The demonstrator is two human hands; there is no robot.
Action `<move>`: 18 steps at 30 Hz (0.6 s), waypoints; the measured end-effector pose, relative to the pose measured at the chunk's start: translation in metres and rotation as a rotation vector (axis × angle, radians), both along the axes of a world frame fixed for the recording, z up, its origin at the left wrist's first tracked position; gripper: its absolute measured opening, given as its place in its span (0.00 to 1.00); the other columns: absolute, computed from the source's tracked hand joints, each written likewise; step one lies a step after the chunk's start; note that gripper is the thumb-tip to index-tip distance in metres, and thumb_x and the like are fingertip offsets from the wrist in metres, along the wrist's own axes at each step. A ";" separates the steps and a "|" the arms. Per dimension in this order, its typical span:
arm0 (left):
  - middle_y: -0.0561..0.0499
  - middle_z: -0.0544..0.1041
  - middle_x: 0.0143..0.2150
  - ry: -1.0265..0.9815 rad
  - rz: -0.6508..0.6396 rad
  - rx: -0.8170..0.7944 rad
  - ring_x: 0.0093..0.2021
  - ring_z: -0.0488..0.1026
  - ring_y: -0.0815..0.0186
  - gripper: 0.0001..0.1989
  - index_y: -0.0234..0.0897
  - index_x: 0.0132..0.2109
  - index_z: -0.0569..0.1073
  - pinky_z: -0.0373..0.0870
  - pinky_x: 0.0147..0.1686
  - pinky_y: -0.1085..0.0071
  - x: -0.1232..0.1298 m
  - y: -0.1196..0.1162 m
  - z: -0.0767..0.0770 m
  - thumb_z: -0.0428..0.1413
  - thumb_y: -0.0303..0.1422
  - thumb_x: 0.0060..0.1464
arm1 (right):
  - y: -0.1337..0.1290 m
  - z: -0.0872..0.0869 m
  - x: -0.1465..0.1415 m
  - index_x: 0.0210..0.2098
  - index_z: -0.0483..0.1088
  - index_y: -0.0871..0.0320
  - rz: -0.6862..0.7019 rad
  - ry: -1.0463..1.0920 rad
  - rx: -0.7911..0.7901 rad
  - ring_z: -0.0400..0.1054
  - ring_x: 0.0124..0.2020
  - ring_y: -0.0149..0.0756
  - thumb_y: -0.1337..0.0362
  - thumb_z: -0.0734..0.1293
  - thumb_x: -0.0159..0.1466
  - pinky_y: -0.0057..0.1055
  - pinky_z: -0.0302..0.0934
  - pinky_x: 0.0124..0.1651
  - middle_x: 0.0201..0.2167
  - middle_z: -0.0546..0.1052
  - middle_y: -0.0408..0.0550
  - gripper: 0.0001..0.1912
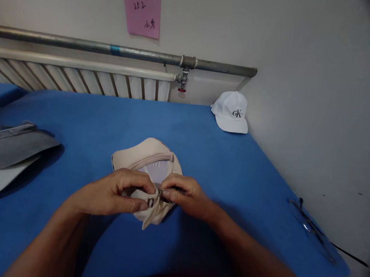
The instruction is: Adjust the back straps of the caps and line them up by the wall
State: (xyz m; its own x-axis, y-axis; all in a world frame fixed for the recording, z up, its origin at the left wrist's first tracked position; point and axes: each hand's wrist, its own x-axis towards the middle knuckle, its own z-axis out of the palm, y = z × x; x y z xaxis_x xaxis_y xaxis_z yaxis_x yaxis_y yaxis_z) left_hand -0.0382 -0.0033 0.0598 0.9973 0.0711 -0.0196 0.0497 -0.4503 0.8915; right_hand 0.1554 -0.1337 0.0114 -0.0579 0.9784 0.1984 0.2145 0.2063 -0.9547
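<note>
A cream baseball cap (147,151) lies on the blue-covered table, its brim pointing away from me and its inside partly showing. My left hand (120,193) pinches the back edge of the cap, beside a small metal buckle (150,202). On the other side, my right hand (185,194) grips the cap's back strap near a metal clasp, with thumb and forefinger closed. A loose strap end (148,219) hangs down between the hands. Whether the strap passes through the buckle I cannot tell.
A white cap (231,112) with dark letters sits at the far right corner. Stacked caps (17,146) lie at the left. Eyeglasses (313,228) rest near the right edge. A radiator (97,82) and a pipe (84,44) run along the wall.
</note>
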 end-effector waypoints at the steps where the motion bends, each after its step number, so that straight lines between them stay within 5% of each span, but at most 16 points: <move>1: 0.52 0.74 0.33 -0.002 0.000 0.011 0.32 0.70 0.69 0.06 0.34 0.41 0.73 0.66 0.33 0.75 0.000 0.000 0.000 0.56 0.29 0.57 | -0.001 0.001 0.000 0.34 0.73 0.58 -0.004 -0.025 0.033 0.66 0.32 0.29 0.65 0.65 0.63 0.27 0.60 0.36 0.29 0.73 0.43 0.05; 13: 0.51 0.78 0.38 0.018 0.054 -0.020 0.36 0.73 0.69 0.07 0.35 0.44 0.75 0.68 0.36 0.77 0.003 -0.002 0.003 0.55 0.30 0.59 | -0.009 0.011 -0.001 0.36 0.71 0.59 -0.051 -0.184 0.265 0.67 0.31 0.30 0.68 0.63 0.65 0.28 0.62 0.36 0.29 0.73 0.45 0.05; 18: 0.50 0.79 0.41 -0.081 0.062 0.083 0.40 0.74 0.67 0.09 0.36 0.48 0.74 0.68 0.41 0.74 0.003 -0.001 -0.003 0.53 0.29 0.61 | -0.012 0.011 -0.002 0.37 0.70 0.58 -0.057 -0.211 0.391 0.68 0.32 0.31 0.70 0.64 0.65 0.29 0.63 0.37 0.30 0.75 0.46 0.04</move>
State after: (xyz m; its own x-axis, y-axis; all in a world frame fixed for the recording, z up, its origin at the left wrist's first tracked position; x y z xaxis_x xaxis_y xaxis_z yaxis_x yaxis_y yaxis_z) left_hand -0.0354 -0.0048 0.0571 0.9890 0.1309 0.0690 0.0094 -0.5212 0.8534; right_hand 0.1537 -0.1452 0.0221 -0.0850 0.8352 0.5433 0.4172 0.5250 -0.7418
